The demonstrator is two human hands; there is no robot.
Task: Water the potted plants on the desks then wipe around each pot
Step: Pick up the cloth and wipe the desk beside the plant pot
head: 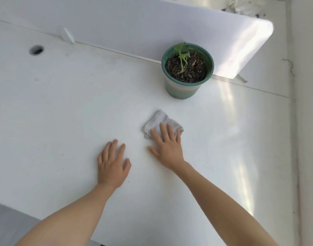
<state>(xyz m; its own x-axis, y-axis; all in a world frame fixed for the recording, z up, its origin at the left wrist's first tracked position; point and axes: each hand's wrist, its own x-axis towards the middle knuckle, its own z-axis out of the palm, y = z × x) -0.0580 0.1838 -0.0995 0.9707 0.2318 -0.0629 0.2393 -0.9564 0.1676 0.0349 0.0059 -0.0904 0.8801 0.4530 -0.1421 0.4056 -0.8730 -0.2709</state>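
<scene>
A green plastic pot (185, 89) with dark soil and a small green seedling stands on the white desk (63, 112), close to the white divider panel. A folded grey-white cloth (158, 120) lies flat on the desk in front of the pot. My right hand (167, 148) presses on the cloth's near half with its fingers spread flat, not curled around it. My left hand (113, 166) rests palm down on the bare desk to the left of the cloth, holding nothing.
The white divider panel (152, 29) runs along the desk's back edge behind the pot. A round cable hole (36, 50) sits at the far left of the desk. A wall (308, 121) borders the desk's right side. Grey floor (8, 222) shows at the lower left.
</scene>
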